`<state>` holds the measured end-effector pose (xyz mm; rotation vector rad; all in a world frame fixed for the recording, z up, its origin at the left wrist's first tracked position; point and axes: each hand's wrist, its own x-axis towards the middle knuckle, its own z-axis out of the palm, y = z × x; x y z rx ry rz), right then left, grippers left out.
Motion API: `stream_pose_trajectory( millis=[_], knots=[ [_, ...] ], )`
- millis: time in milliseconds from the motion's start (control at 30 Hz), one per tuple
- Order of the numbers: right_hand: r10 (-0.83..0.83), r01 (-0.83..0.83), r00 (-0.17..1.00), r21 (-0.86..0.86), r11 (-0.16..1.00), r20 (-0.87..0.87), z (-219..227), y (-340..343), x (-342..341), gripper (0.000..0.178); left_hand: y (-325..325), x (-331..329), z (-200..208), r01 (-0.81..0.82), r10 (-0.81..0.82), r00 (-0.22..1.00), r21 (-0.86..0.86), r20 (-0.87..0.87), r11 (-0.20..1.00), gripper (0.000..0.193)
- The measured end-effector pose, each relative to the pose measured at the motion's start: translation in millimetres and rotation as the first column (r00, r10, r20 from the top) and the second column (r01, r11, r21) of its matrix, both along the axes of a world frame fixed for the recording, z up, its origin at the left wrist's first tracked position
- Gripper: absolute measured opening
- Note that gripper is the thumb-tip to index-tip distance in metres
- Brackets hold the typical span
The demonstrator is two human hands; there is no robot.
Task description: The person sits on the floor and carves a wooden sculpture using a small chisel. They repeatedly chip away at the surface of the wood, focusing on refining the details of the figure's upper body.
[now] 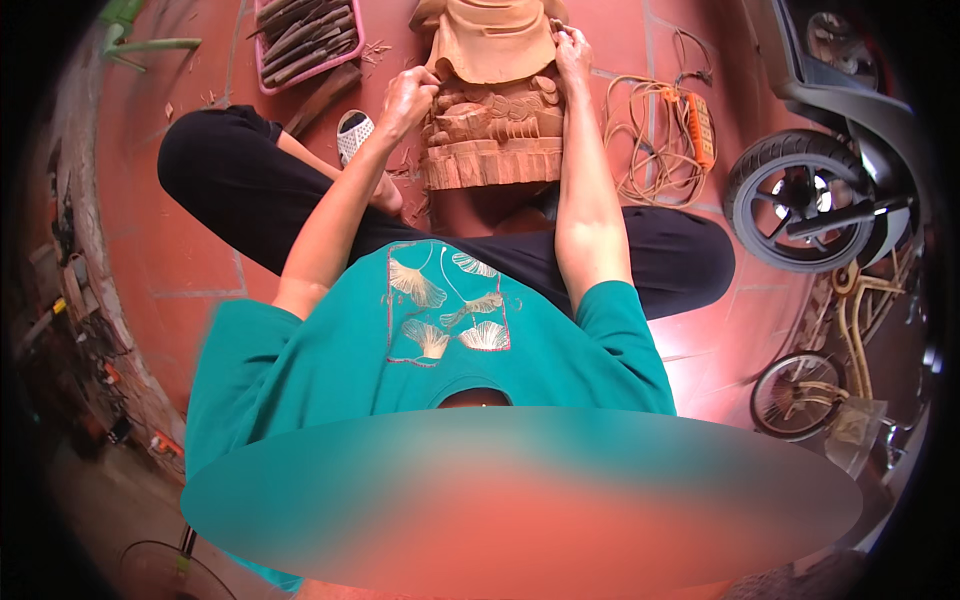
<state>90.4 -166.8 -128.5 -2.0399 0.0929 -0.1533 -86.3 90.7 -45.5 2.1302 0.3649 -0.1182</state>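
Over red tiles (190,255), left hand (410,98) and right hand (573,55) grip the wooden carving (498,105); both nearly closed.

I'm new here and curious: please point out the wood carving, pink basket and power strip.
Wood carving (495,112), head view: carved band below the drape.
Pink basket (312,75), head view: near rim.
Power strip (701,132), head view: orange casing.

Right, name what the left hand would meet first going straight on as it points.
The carving, most likely: the left hand points forward and to the right, its fingertips at the carving's left edge, though depth makes actual contact hard to confirm.
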Motion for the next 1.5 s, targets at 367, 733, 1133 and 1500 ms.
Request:
stream_pose_trajectory(
  millis=[367,733,1133,1500],
  knots=[
    [-0.144,0.145,0.989,-0.23,0.962,0.023,14.9,12.6,1.5,0.024,3.2,22.4,2.6,0.276,-0.295,0.951,0.175,0.095,0.945,0.014],
    [-0.165,0.168,0.986,-0.092,0.982,0.038,-17.1,12.2,12.3,0.025,9.9,27.4,13.1,0.305,-0.313,0.949,0.127,0.046,0.944,0.013],
    [-0.124,0.134,0.99,-0.167,0.977,0.069,-5.4,23.5,7.7,0.024,2.5,41.5,43.4,0.532,-0.5,0.828,0.636,-0.253,0.56,0.02],
    [0.001,0.009,0.993,-0.084,0.996,0.118,17.3,17.1,-4.7,0.031,25.0,18.9,10.4,0.347,-0.397,0.915,0.371,0.066,0.861,0.015]
  ],
)
